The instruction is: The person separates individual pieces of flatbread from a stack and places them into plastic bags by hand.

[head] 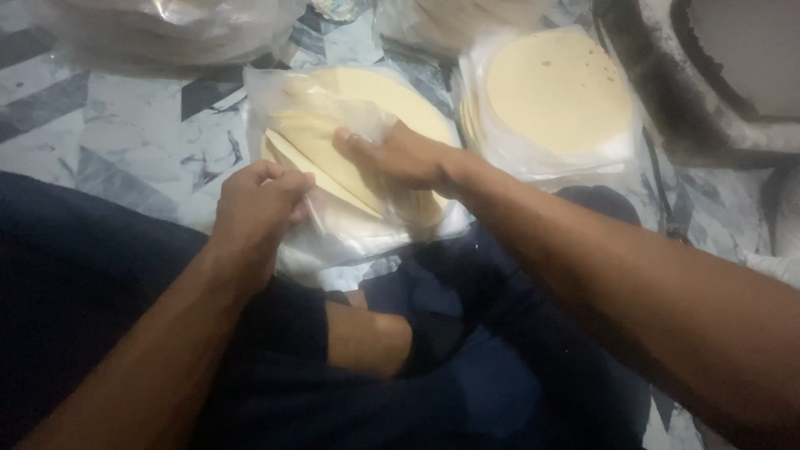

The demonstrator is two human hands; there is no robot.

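From the head camera I look down on a patterned grey and white marble floor, with my dark-clothed legs filling the lower part of the view.

My left hand is closed in a pinch on the near edge of a clear plastic bag that lies on the floor just ahead of my knees. My right hand reaches in from the right and lies inside the bag's mouth, fingers curled over a stack of pale yellow round flatbreads; its grip is shut on the top of that stack, and one flatbread stands tilted up on edge between the two hands.

Just to the right, touching or nearly touching the first bag, lies a second stack of pale round flatbreads in clear plastic, flat and untouched. Further back at the top edge sit more clear plastic bundles, too blurred for me to tell what is in them. At the upper right is a dark-rimmed grey object, only partly in view.
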